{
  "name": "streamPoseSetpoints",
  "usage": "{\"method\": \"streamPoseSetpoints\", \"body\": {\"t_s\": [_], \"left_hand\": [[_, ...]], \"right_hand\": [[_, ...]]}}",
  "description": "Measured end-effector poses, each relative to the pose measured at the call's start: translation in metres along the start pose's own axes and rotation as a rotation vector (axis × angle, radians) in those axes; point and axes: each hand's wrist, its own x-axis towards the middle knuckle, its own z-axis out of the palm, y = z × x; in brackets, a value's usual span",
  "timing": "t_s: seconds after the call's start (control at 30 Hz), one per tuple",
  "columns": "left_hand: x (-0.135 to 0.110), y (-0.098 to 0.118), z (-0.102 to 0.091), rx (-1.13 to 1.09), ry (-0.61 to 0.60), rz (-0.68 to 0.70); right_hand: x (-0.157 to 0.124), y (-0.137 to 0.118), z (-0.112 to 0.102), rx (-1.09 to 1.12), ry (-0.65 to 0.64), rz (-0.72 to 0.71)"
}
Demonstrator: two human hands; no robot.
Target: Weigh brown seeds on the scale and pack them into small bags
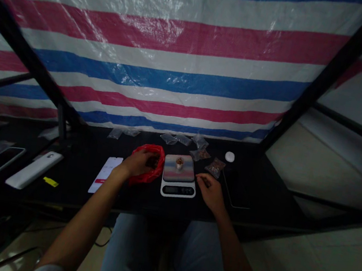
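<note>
The left hand (140, 162) reaches into a crinkled red plastic bag (147, 177) (grip hidden); at three o'clock from a rectangular white digital scale (179, 179), the right hand (211, 192) curls, hold unclear.

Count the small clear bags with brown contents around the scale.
2: one bag lies by the far right corner of the scale, another bag just beyond the right hand. Others may be hidden.

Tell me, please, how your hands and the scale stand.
Left hand in red bag; right hand just right of scale. Cup of brown bits on scale. Phone close beside left wrist.
</note>
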Motion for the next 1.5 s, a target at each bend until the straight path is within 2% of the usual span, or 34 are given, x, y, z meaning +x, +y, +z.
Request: {"method": "streamPoseSetpoints", "body": {"t_s": [0.1,0.2,0.4,0.63,0.83,1.07,1.37,1.5], "left_hand": [[0.009,0.007,0.002,0.009,0.015,0.094],[0.013,0.012,0.001,0.011,0.005,0.099],[0.004,0.018,-0.002,0.018,0.031,0.004],[-0.005,0.016,0.003,0.031,0.026,-0.105],[-0.009,0.02,-0.001,0.042,0.034,-0.133],[-0.012,0.018,-0.02,0.026,0.035,-0.115],[-0.01,0.013,-0.024,0.0,-0.009,-0.059],[-0.006,0.02,-0.038,-0.038,0.034,0.037]], "right_hand": [[0.0,0.002,0.0,0.006,0.001,0.006],[0.0,0.002,0.0,0.008,-0.001,0.017],[0.0,0.001,0.0,0.02,0.001,0.017],[-0.001,0.004,0.001,0.026,0.002,0.018],[-0.001,-0.001,0.001,0.03,-0.001,0.023],[-0.001,-0.001,0.0,0.026,-0.001,0.019],[0.0,0.002,0.001,0.038,-0.001,0.025],[-0.001,0.001,0.001,0.036,-0.006,0.03]]}}
